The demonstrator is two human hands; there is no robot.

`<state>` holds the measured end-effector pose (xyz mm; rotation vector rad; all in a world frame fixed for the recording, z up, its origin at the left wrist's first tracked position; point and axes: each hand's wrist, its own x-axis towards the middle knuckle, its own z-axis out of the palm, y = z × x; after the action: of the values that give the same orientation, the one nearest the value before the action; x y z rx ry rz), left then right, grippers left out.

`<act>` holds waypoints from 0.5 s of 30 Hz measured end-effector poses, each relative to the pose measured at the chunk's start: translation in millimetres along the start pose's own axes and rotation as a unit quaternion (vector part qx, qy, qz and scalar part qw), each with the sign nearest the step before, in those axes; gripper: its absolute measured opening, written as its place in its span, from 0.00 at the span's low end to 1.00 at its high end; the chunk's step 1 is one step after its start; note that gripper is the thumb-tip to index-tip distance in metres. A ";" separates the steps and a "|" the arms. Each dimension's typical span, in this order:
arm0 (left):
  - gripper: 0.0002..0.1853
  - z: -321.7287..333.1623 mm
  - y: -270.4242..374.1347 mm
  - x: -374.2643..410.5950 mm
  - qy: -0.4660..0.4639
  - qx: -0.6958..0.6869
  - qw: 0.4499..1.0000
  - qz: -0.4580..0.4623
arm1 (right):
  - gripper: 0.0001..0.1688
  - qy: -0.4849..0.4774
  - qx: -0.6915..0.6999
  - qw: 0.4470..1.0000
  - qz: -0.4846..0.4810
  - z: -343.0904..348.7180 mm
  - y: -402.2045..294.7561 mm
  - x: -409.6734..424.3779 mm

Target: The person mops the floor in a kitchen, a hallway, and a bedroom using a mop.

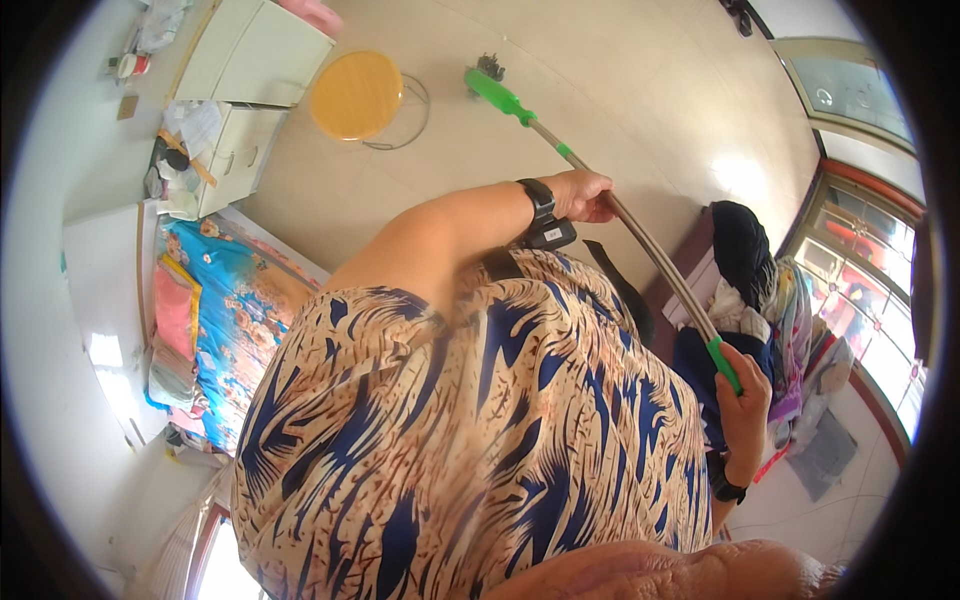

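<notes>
A twist-type mop (655, 251) with a steel pole and green plastic fittings slants across the space before me. My left hand (589, 196) is closed around the middle of the pole. Farther back, at the pole's end, my right hand (744, 405) grips the green handle end. The green sleeve (495, 94) at the far end points away from me over the tiled floor (600, 82). Dark grey mop strands (490, 67) show just beyond that sleeve and are partly hidden by it. Both wrists wear black bands.
A round wooden-topped stool (357, 95) with metal legs stands left of the mop head. White drawers (240, 154) and a bed with a blue floral cover (217, 262) line the left. Heaped clothes (739, 240) lie at the right, near a barred window (862, 285).
</notes>
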<state>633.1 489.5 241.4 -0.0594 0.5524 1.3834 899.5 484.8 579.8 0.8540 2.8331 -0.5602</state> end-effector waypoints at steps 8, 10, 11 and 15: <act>0.07 -47.3 38.9 -48.8 0.071 -0.019 0.992 0.104 | 0.20 -0.004 0.048 0.996 -0.069 29.3 -3.0 49.9; 0.08 -63.4 38.3 -64.4 0.085 -0.031 0.989 0.120 | 0.20 -0.015 0.040 0.995 -0.085 34.3 -9.9 58.4; 0.08 -71.1 37.9 -70.9 0.092 -0.037 0.987 0.127 | 0.20 -0.017 0.040 0.994 -0.096 36.6 -12.5 62.6; 0.08 -78.7 36.9 -86.0 0.084 -0.055 0.984 0.148 | 0.20 -0.025 0.009 0.989 -0.148 33.8 -20.6 76.3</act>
<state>565.1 390.7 217.6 -0.1923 0.6433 1.7088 825.2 494.6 537.7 0.4144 2.9302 -0.6313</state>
